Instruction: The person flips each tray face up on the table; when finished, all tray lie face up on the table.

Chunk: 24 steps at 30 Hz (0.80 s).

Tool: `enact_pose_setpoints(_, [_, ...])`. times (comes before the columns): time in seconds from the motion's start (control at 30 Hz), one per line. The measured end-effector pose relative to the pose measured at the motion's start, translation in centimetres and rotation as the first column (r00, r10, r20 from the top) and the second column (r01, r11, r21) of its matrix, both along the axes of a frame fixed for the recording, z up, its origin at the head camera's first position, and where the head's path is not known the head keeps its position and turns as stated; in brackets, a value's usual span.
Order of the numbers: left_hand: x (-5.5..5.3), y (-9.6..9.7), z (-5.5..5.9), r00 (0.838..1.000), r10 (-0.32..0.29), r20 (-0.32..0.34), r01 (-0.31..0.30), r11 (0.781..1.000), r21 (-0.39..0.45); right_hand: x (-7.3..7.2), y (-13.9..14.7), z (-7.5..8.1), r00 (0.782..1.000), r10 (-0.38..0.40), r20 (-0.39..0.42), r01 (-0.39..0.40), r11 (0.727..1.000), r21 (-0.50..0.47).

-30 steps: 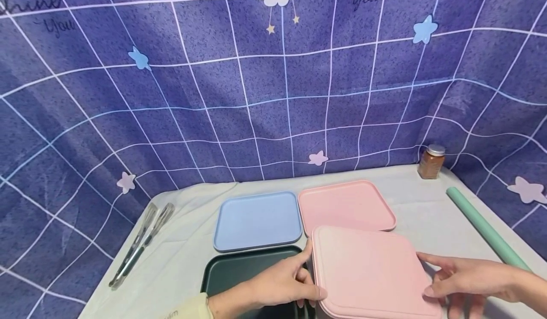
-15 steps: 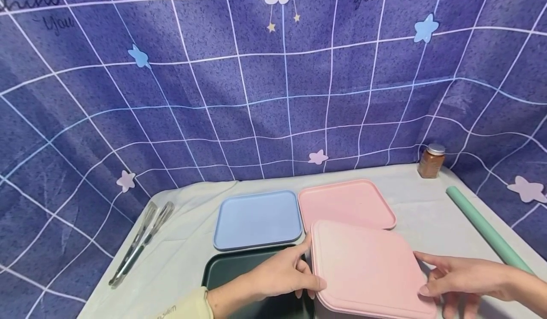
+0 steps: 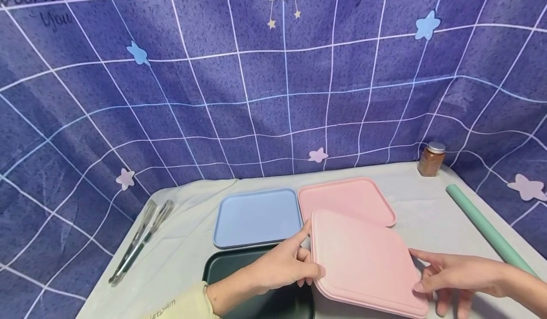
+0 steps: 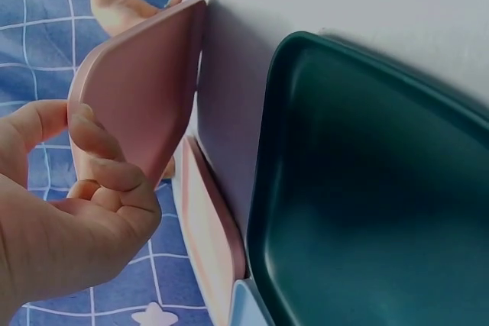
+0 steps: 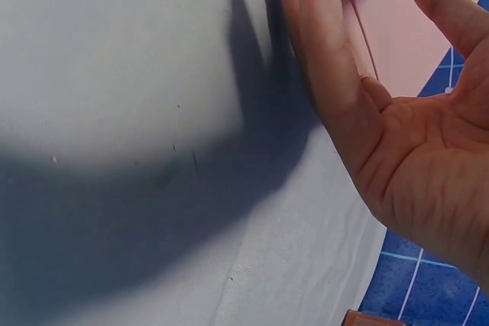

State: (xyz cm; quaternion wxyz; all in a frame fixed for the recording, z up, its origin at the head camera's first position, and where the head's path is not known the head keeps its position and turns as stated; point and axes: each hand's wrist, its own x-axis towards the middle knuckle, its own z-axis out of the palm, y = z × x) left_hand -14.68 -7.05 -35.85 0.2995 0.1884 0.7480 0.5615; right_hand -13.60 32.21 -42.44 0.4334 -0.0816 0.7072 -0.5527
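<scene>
A pink tray (image 3: 359,262) is held tilted between both hands, its left edge raised over the white cloth. My left hand (image 3: 286,267) grips that left edge, thumb on the upper face and other fingers curled at the rim. At the opposite edge, my right hand (image 3: 453,274) holds the tray between thumb and fingers, with its lower fingers close over the cloth. The left wrist view shows the raised underside of the held tray (image 4: 141,89). A dark green tray (image 3: 265,304) lies below my left forearm, which hides part of it.
A blue tray (image 3: 258,218) and a second pink tray (image 3: 346,198) lie side by side behind. Metal tongs (image 3: 141,243) rest at the left. On the right are a green roll (image 3: 487,229) and a brown jar with a silver lid (image 3: 431,160). Patterned purple fabric (image 3: 239,86) hangs behind.
Both hands have raised the held pink tray, lifting its left edge and tilting it more steeply. Its right edge has shifted left with my right hand. The other trays stay in place.
</scene>
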Motion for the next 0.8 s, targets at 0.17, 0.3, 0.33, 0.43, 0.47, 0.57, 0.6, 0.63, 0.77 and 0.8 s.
enact_pose_setpoints(0.17, [0.0, 0.1, -0.1, 1.0, 0.019, 0.018, -0.019, 1.0, 0.016, 0.0, 0.1, 0.3, 1.0, -0.002, -0.011, 0.002, 1.0, 0.024])
enact_pose_setpoints(0.3, [0.1, 0.2, -0.1, 0.999, 0.026, 0.024, -0.026, 0.999, 0.031, 0.0, -0.5, 1.4, 0.995, -0.028, -0.101, 0.046, 0.984, 0.173])
enact_pose_setpoints(0.33, [0.2, 0.2, -0.1, 0.999, 0.026, 0.026, -0.027, 0.999, 0.035, 0.0, -0.8, 1.8, 0.99, -0.029, -0.141, 0.06, 0.974, 0.218])
enact_pose_setpoints(0.43, [0.3, 0.2, 0.0, 0.999, 0.038, 0.033, -0.039, 0.998, 0.042, -0.5, -2.2, 3.9, 0.97, -0.001, -0.242, 0.085, 0.937, 0.338])
enact_pose_setpoints(0.47, [0.3, 0.2, 0.0, 0.998, 0.044, 0.037, -0.045, 0.998, 0.043, -0.8, -2.9, 4.8, 0.963, 0.016, -0.268, 0.087, 0.926, 0.368])
enact_pose_setpoints(0.57, [0.4, 0.3, 0.1, 0.997, 0.062, 0.046, -0.064, 0.997, 0.038, -1.9, -5.6, 7.4, 0.952, 0.064, -0.3, 0.068, 0.909, 0.411])
enact_pose_setpoints(0.6, [0.4, 0.4, 0.1, 0.997, 0.066, 0.049, -0.068, 0.997, 0.035, -2.1, -6.6, 8.2, 0.949, 0.08, -0.306, 0.06, 0.904, 0.424])
enact_pose_setpoints(0.63, [0.4, 0.4, 0.1, 0.996, 0.068, 0.053, -0.07, 0.997, 0.033, -2.4, -7.6, 8.9, 0.946, 0.095, -0.311, 0.052, 0.9, 0.433])
enact_pose_setpoints(0.77, [0.5, 0.6, 0.0, 0.996, 0.076, 0.055, -0.078, 0.997, 0.028, -3.3, -11.6, 11.0, 0.94, 0.133, -0.315, 0.031, 0.884, 0.467])
enact_pose_setpoints(0.8, [0.6, 0.7, 0.0, 0.995, 0.078, 0.055, -0.08, 0.996, 0.028, -3.5, -12.4, 11.4, 0.939, 0.141, -0.313, 0.025, 0.882, 0.471])
